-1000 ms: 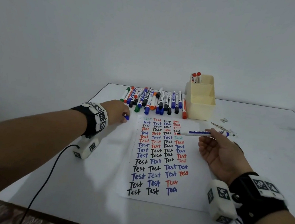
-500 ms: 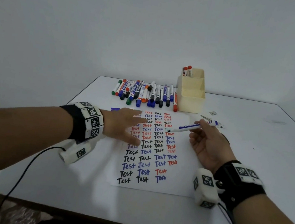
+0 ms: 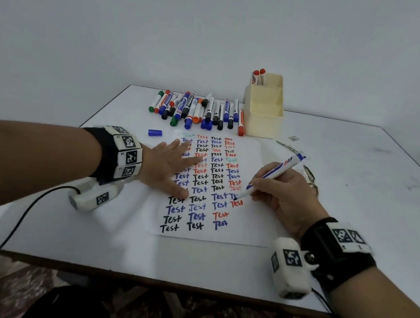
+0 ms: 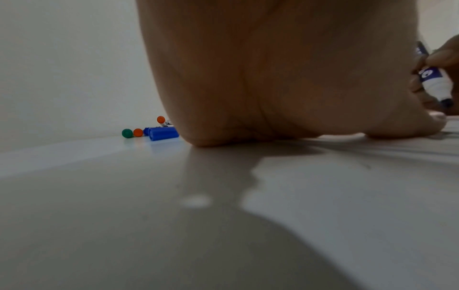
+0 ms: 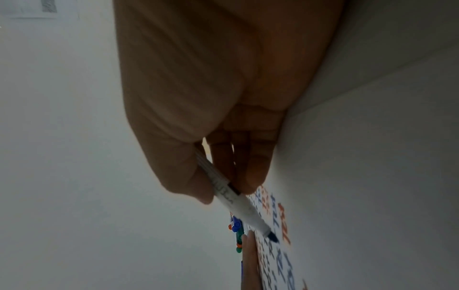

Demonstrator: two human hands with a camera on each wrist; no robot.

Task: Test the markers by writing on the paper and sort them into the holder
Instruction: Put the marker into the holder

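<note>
The paper [image 3: 245, 228] lies mid-table, filled with rows of "Test" in black, blue and red. My left hand [image 3: 174, 166] presses flat on its left half, fingers spread. My right hand [image 3: 282, 193] grips an uncapped blue marker [image 3: 273, 175] in a writing hold, tip down on the paper's right column. The same blue marker [image 5: 238, 206] shows in the right wrist view, its dark tip just over the paper [image 5: 278, 261]. Its blue cap [image 3: 154, 133] lies left of the paper. A cream holder [image 3: 262, 123] at the back holds two red markers [image 3: 259, 77].
A row of several capped markers [image 3: 198, 110] lies along the back, left of the holder. Small scraps [image 3: 293, 138] lie right of the holder. The table's front edge [image 3: 138, 276] is near my forearms. A black cable [image 3: 12, 228] trails off the left wrist camera.
My left hand set the blue cap down and moved right onto the paper, pressing flat. My right hand turned the marker from level to tip-down and brought it to the paper.
</note>
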